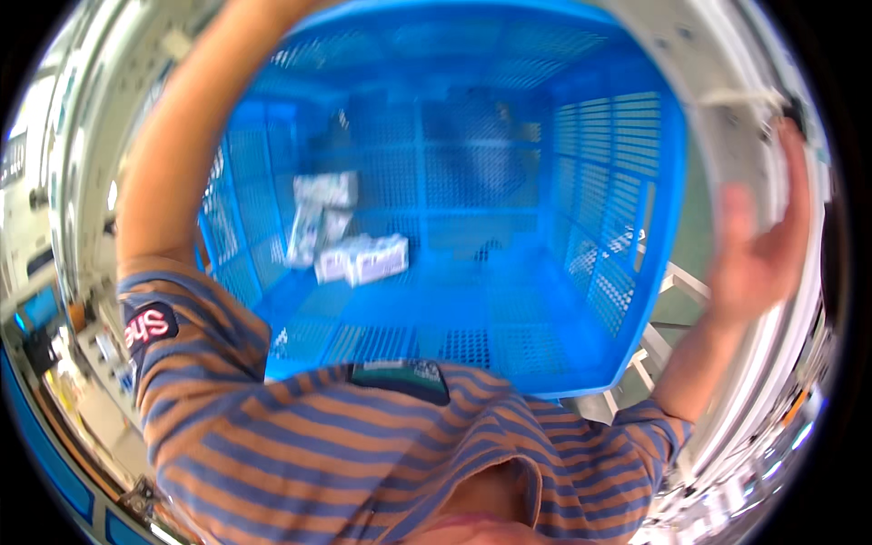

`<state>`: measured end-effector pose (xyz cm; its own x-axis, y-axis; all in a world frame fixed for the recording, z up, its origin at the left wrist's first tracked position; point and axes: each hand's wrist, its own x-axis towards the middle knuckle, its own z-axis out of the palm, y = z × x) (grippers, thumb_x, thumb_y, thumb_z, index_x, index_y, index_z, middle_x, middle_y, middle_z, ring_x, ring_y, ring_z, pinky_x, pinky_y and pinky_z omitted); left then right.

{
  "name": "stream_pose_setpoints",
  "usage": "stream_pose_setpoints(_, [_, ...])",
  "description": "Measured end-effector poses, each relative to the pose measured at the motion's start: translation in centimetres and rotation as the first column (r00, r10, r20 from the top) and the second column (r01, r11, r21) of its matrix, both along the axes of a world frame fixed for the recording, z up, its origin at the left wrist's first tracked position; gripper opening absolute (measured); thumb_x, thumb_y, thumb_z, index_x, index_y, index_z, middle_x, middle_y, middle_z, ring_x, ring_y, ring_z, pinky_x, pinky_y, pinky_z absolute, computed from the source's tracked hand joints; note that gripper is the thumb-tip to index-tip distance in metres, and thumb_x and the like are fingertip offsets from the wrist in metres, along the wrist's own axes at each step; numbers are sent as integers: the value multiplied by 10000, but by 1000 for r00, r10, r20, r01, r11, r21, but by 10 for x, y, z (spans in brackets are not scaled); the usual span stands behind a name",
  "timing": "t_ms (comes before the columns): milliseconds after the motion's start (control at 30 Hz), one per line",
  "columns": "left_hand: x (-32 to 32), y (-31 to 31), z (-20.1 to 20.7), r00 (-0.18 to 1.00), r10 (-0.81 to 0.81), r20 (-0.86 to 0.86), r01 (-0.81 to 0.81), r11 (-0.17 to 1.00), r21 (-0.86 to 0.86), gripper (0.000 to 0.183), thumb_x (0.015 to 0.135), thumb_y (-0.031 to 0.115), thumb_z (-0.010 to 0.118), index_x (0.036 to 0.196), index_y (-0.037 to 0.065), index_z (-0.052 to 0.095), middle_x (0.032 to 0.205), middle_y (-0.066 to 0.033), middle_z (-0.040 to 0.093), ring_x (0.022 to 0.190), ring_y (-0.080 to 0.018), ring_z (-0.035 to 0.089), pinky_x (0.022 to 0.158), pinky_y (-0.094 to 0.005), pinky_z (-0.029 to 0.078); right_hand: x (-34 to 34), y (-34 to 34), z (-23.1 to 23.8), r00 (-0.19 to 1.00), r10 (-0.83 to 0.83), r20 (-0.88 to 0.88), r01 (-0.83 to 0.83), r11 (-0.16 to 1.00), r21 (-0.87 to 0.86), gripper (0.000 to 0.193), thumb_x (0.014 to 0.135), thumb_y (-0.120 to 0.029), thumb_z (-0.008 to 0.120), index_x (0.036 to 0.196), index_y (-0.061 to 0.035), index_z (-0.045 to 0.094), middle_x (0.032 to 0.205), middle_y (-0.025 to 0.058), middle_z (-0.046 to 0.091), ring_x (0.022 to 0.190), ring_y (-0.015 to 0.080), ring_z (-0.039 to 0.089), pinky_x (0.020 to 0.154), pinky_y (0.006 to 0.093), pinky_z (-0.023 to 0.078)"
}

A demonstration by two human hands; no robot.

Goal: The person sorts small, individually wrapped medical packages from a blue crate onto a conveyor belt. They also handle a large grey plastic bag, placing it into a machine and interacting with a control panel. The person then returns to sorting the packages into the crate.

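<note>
A large blue plastic basket [509,313] with perforated walls stands in front of my body. Several small white packages with pale printing [377,261] lie in its left part, some of them on one another. My left arm reaches over the basket's left side to the top edge of the view. Only the base of my left hand [283,5] shows there, and its fingers are cut off. My right hand [761,259] is raised outside the basket's right wall, thumb apart and fingers stretched out. Nothing shows in it. Its fingertips are close to a small dark part [792,111] on a pale machine frame; contact is unclear.
The pale machine frame [727,159] runs along the right of the basket. White bars [683,283] of a stand show below the basket's right side. At the far left are benches with equipment and a screen [38,311].
</note>
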<state>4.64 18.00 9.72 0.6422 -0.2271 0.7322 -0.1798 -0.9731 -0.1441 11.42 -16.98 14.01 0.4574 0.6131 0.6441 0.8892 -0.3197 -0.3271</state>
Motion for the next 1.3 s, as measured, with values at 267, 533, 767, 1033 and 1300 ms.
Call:
stream_pose_setpoints(267, [-296,39,-316,224,43,-974,-517,852,-81,837,612,129,704,1325,64,270,1341,-138,333,1247,-307,310,1019,-453,277,-208,160,-342,590,62,-805,-679,578,-453,732,632,-226,688,1253,-19,361,1187,188,492,1073,333,483,890,395,423])
stream_pose_setpoints(533, [-308,74,-424,-110,-4,-994,-687,723,73,892,519,286,780,1270,90,341,1296,-121,389,1230,-284,338,997,-487,286,-336,168,-480,546,-109,-830,-836,-21,-548,862,541,-220,727,1296,-105,326,1180,130,481,1084,298,474,916,501,358])
stream_pose_setpoints(767, [-281,62,-432,-258,119,-959,-425,877,223,720,461,235,783,1125,157,516,1182,-83,478,1154,-267,409,914,-460,354,-299,140,-442,468,-45,-882,-870,153,-469,666,475,-372,754,1029,-79,528,991,152,527,914,329,545,742,433,463])
stream_pose_setpoints(1033, [-269,9,-319,246,-94,-965,-688,684,-242,571,528,238,765,996,57,492,988,-145,573,964,-295,540,937,-511,329,-80,42,-123,693,44,-719,-127,990,-62,611,565,-331,748,1055,-38,530,951,119,579,852,251,578,728,363,485])
stream_pose_setpoints(1300, [-191,-108,-121,939,-339,52,-113,-450,-886,702,605,150,744,1200,-19,412,1114,-115,518,1014,-218,512,883,-331,400,82,-113,123,635,-707,312,772,593,-227,508,696,-247,618,1172,-101,519,977,148,617,894,291,593,838,345,449])
